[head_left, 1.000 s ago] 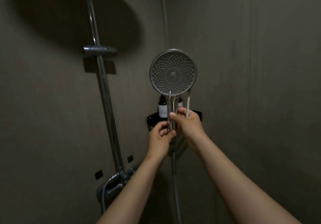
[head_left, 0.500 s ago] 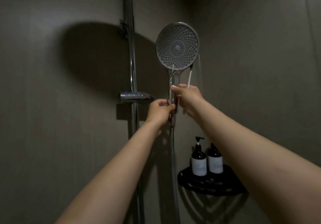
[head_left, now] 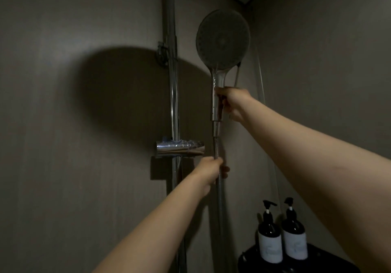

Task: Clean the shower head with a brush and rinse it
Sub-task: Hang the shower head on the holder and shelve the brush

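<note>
Shower head (head_left: pixel 223 39) held upright, right hand (head_left: pixel 234 103) gripping its handle, left hand (head_left: pixel 209 172) apparently curled round the hose (head_left: pixel 221 209)

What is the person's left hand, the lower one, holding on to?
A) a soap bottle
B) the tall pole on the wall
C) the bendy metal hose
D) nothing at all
C: the left hand has its fingers curled round the metal hose that hangs below the shower head, whose handle the right hand grips.
</note>
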`<state>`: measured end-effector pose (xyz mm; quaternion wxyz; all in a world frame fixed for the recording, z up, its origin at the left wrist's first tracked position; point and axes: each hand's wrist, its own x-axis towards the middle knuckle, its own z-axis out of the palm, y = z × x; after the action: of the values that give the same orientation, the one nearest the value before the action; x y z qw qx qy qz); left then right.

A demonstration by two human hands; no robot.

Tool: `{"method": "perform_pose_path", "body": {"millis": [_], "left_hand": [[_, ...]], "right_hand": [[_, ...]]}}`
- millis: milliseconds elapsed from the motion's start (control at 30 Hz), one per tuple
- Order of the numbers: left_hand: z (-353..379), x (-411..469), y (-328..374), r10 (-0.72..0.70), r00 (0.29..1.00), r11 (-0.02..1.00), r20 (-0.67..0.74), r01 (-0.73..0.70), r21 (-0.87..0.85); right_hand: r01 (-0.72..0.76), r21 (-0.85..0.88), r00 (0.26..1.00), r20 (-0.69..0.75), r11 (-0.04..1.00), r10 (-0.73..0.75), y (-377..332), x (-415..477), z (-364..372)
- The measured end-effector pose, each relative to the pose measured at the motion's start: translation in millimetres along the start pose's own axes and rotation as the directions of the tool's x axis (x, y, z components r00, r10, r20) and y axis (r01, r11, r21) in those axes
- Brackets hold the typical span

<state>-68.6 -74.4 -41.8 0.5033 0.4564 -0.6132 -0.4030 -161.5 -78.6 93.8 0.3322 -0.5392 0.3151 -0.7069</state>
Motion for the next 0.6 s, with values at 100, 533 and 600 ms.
{"method": "perform_pose_path", "body": {"millis": [100,533,600], "left_hand": [[0.4,7.3,-8.8,-0.047,0.997,0.992,-0.056,0.041,-0.116],[-2.4,-0.7,-15.7,-0.075,0.967,0.971,-0.245,0.014,-0.24],[-2.1,-1.4,-15.4,-0.06,0.966,0.967,-0.253,-0.007,-0.256]], "right_hand": [[-0.028,0.032,0.998,0.052,0.999,0.027,5.3,9.7,3.9],[-0.097,0.04,0.983,0.161,0.994,0.089,14.7,12.2,18.0],[-0.106,0.039,0.98,0.171,0.994,0.098,12.7,11.5,19.5]]}}
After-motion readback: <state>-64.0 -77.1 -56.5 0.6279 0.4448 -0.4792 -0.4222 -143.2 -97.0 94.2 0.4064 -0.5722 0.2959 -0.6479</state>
